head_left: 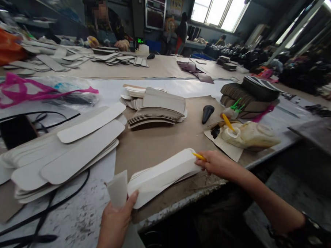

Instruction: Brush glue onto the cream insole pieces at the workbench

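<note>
My left hand is closed on a white strip standing up from its grip. Its thumb lies at the near-left end of a fanned stack of white rounded-end panels. At the stack's far-right end my right hand pinches a thin yellow stick, its tip over the edge of the panels. Whether that tip has bristles is too small to tell. Beyond the right hand, a yellowish plastic bottle lies on its side, with another yellow stick in its opening.
White panels are piled at left beside a phone and black cords. Beige panels are stacked ahead, near a black-handled tool. Dark panels stand at right. A person is across the table. The table edge runs close in front.
</note>
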Demonstrator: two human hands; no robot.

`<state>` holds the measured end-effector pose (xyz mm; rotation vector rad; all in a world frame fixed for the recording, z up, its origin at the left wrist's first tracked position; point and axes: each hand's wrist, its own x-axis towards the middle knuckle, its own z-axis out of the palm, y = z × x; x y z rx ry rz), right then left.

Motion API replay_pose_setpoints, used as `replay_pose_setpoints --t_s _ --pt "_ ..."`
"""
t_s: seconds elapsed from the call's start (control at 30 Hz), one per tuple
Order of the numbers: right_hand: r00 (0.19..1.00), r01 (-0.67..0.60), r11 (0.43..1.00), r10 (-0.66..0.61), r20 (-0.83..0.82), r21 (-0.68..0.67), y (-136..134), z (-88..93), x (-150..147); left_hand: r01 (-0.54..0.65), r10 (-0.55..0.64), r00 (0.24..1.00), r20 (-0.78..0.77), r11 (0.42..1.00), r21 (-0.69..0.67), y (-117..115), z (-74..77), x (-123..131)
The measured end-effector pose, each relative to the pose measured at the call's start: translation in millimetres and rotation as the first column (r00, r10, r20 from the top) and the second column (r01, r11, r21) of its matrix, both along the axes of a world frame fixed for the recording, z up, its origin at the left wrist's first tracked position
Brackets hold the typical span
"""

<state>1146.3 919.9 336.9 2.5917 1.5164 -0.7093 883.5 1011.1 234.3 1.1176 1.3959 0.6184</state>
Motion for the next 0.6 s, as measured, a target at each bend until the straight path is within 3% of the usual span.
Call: replay_pose_setpoints --t_s 0.2,0.6 --pt "0.986 -0.017 0.999 0.023 0.163 -0.041 19 -17.6 10 -0.008 0.006 0.999 -0.040 0.999 -0.044 -2 6.0 1" --pt "0.984 -0.036 0.996 0.049 0.171 -0.078 31 -26.8 13 -0.009 0.007 1.000 -0.014 0.994 -0.107 1 4.9 1"
